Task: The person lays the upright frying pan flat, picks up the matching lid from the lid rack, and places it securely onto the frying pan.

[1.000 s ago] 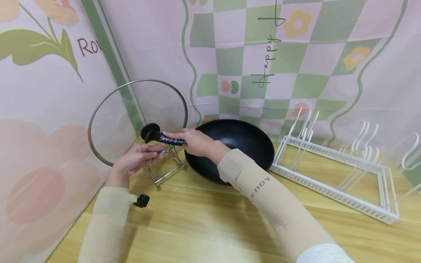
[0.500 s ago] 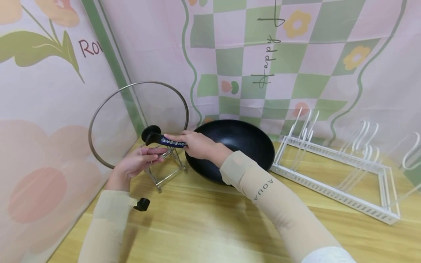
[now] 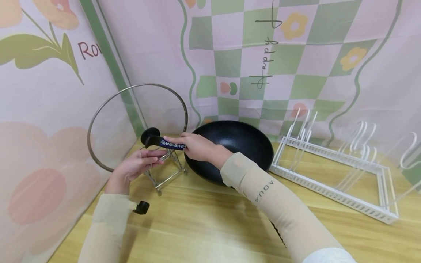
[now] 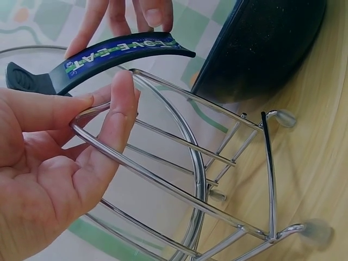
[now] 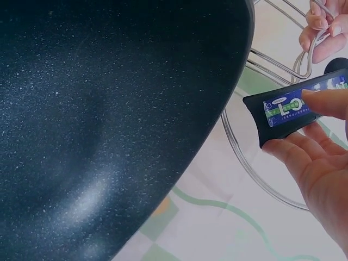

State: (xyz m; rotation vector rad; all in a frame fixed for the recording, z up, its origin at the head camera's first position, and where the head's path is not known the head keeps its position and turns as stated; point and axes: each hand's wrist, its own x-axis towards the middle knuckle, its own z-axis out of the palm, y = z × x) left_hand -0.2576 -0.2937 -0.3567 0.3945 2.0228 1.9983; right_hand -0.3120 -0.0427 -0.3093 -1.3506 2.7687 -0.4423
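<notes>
A large glass lid (image 3: 138, 113) with a metal rim stands upright in a chrome wire rack (image 3: 169, 177) at the left. My left hand (image 3: 133, 166) grips the rack's upper wire loop between thumb and fingers, as the left wrist view (image 4: 171, 186) shows. Just above it, my right hand (image 3: 202, 148) pinches the lid's curved black handle (image 4: 125, 51), thumb over the blue printed label and fingers beneath. The handle's round black base (image 3: 150, 136) sits at its left end. Close behind the right wrist, a black wok (image 3: 236, 140) leans with its speckled inside facing me, partly covered by the forearm.
A white rack (image 3: 329, 188) with upright wire dividers stands on the wooden table (image 3: 197, 226) at the right. Patterned cloth walls (image 3: 256, 106) rise close behind and on the left. A small black device (image 3: 141, 207) juts from the left cuff.
</notes>
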